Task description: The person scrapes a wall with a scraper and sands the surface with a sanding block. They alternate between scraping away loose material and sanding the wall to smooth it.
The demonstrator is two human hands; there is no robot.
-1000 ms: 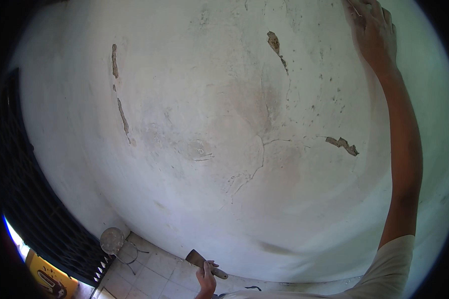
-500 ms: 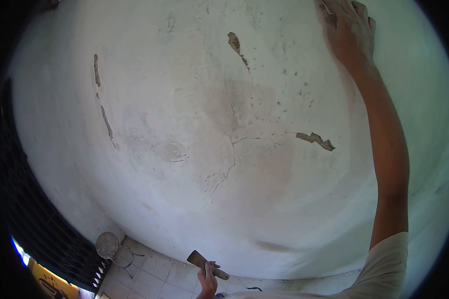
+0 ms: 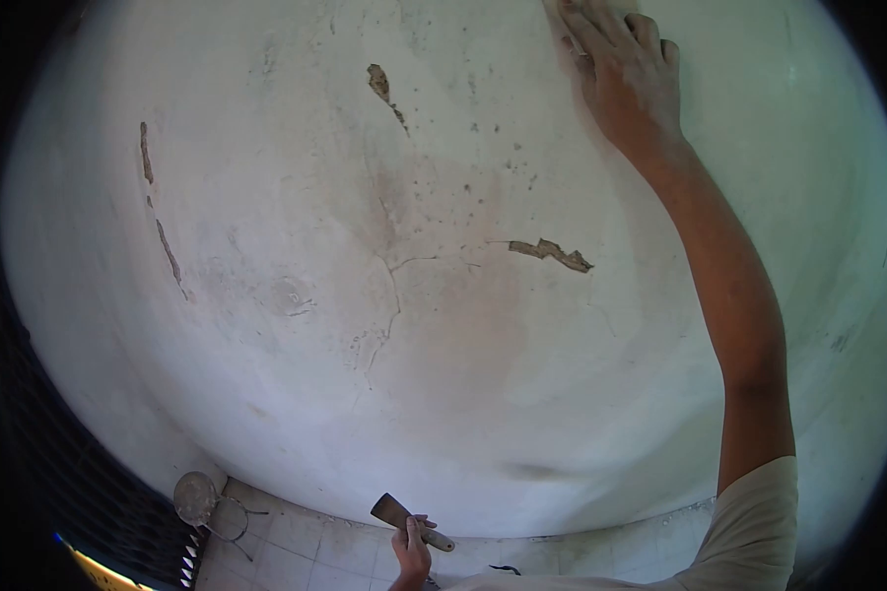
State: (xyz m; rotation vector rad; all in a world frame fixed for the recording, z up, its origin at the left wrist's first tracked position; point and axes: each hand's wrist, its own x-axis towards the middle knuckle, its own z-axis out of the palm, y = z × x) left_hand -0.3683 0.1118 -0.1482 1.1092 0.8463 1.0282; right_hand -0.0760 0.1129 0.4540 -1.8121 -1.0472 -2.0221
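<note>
Step in hand, as I judge it: feeling the plaster. My right hand (image 3: 626, 74) lies open, fingers flat on the wall (image 3: 443, 414) at upper right, and my left hand (image 3: 411, 552), bottom centre, is closed round the scraper (image 3: 402, 515), held clear of the wall. The next move would call for raising the blade to the flaked patch (image 3: 552, 254) right of centre. Wall white, cracked, chipped; tiled floor (image 3: 296, 557) and what looks like a stool (image 3: 197, 492) lower left.
</note>
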